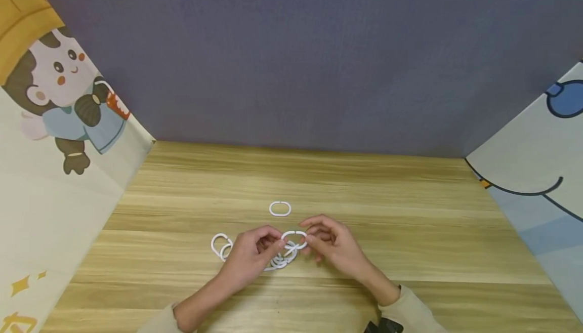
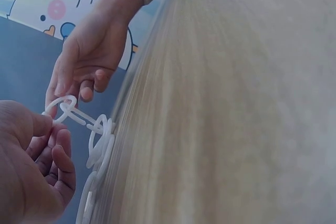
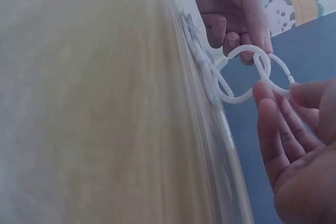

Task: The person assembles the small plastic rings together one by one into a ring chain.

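Note:
My left hand [image 1: 249,256] pinches the left end of a white oval plastic ring [image 1: 288,233] between thumb and finger. At the ring's other end, the thumb and a finger of my right hand [image 1: 339,247] pinch it. The ring has a small split and is raised above the table. In the right wrist view another white link [image 3: 242,98] passes through it. From there a chain of white links [image 1: 281,263] runs down onto the table, partly hidden by my left hand. More links [image 1: 218,236] of the same kind show left of that hand.
One separate white oval ring [image 1: 280,215] lies on the wood-grain table [image 1: 364,186] beyond the hands. A grey-blue panel [image 1: 291,59] stands at the back. Cartoon-printed side panels [image 1: 59,211] border the table left and right.

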`<state>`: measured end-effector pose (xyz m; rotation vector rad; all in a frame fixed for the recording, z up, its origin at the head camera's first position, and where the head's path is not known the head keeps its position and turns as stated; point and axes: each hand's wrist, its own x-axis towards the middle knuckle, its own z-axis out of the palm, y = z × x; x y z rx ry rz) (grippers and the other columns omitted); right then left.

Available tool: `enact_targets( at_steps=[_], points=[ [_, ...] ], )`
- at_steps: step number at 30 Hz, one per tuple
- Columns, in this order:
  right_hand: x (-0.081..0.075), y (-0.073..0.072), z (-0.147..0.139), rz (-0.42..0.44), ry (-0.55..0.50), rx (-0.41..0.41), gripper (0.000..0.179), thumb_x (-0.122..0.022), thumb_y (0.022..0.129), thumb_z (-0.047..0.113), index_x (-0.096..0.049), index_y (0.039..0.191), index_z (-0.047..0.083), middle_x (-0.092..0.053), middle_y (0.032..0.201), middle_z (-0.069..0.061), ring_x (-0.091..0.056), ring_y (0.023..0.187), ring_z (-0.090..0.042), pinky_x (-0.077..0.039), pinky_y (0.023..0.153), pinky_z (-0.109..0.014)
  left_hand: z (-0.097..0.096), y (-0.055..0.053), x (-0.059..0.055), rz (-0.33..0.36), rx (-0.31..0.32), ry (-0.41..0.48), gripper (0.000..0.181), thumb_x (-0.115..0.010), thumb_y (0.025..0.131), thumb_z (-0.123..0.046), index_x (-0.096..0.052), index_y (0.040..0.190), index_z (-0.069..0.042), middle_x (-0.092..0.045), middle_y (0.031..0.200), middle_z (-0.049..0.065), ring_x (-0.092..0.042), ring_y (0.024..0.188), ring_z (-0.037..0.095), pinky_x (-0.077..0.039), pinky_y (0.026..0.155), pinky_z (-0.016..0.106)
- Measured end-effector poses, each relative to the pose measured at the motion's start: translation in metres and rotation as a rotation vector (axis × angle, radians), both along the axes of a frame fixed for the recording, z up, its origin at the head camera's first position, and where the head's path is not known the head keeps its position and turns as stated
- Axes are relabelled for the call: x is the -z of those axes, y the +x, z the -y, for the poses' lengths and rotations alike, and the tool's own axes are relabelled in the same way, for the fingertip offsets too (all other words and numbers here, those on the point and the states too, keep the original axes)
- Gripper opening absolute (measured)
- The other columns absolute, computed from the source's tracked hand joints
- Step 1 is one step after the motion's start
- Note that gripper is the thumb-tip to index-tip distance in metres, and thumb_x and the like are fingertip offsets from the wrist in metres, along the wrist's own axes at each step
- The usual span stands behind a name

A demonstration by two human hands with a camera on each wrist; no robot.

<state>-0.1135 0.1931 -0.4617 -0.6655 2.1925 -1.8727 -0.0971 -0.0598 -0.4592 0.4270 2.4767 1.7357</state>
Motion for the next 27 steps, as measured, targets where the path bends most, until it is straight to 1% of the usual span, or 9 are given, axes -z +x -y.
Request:
enact_targets(
  at_steps=[6,8,12,15,18,22,27],
  points=[
    [0.002,-0.006,-0.004,-0.02,0.028,0.052,0.025,-0.063,0.111,0.003,-0.067,0.135,-0.003,-0.076,0.104,-0.024,-0.074,0.072,-0.027,-0.055,0.051,-0.027,0.003,0.002,0.0,-0.001,-0.011,0.003,0.005,-0.08,0.102,-0.011,-0.08,0.105,-0.006,-0.074,0.087,-0.001,-0.063,0.073,0.006,-0.056,0.066,0.023],
    [0.004,-0.009,-0.006,-0.017,0.025,0.072,0.024,-0.062,0.111,0.003,-0.067,0.133,-0.004,-0.075,0.104,-0.026,-0.073,0.071,-0.025,-0.054,0.051,-0.025,0.004,0.003,0.0,0.006,-0.017,0.011,0.005,-0.08,0.102,-0.01,-0.08,0.105,-0.006,-0.075,0.088,0.0,-0.063,0.074,0.007,-0.056,0.067,0.023],
    [0.008,-0.018,-0.008,-0.014,0.005,0.117,0.022,-0.062,0.111,0.0,-0.067,0.13,-0.009,-0.073,0.102,-0.032,-0.071,0.068,-0.016,-0.052,0.05,-0.023,0.01,0.005,0.001,0.016,-0.037,0.03,0.004,-0.08,0.102,-0.01,-0.08,0.105,-0.007,-0.075,0.089,0.002,-0.063,0.076,0.008,-0.056,0.068,0.023],
    [0.009,-0.024,-0.009,-0.011,-0.001,0.147,0.02,-0.063,0.11,-0.001,-0.068,0.127,-0.011,-0.073,0.1,-0.033,-0.071,0.066,-0.014,-0.05,0.048,-0.022,0.015,0.005,0.002,0.012,-0.048,0.041,0.004,-0.08,0.102,-0.009,-0.08,0.105,-0.006,-0.075,0.09,0.003,-0.063,0.077,0.009,-0.056,0.069,0.023],
    [0.008,-0.029,-0.008,0.017,0.018,0.187,0.019,-0.066,0.109,0.001,-0.07,0.125,-0.01,-0.074,0.099,-0.03,-0.07,0.066,-0.014,-0.047,0.047,-0.021,0.021,0.005,0.002,0.01,-0.064,0.043,0.004,-0.08,0.102,-0.009,-0.08,0.104,-0.006,-0.074,0.089,0.001,-0.063,0.077,0.008,-0.056,0.069,0.022],
    [0.008,-0.036,-0.003,0.062,0.063,0.248,0.018,-0.071,0.107,0.004,-0.073,0.122,-0.007,-0.075,0.097,-0.023,-0.07,0.067,-0.014,-0.048,0.05,-0.02,0.03,0.004,0.001,0.013,-0.103,0.04,0.004,-0.08,0.102,-0.009,-0.08,0.104,-0.005,-0.073,0.089,-0.001,-0.063,0.077,0.008,-0.055,0.068,0.022],
    [0.009,-0.044,0.005,0.075,0.072,0.302,0.017,-0.076,0.104,0.003,-0.076,0.117,-0.007,-0.075,0.094,-0.019,-0.07,0.068,-0.014,-0.05,0.053,-0.02,0.039,0.001,0.003,0.015,-0.14,0.04,0.003,-0.079,0.102,-0.006,-0.079,0.105,-0.004,-0.074,0.089,0.001,-0.064,0.077,0.009,-0.055,0.068,0.022]
  ],
)
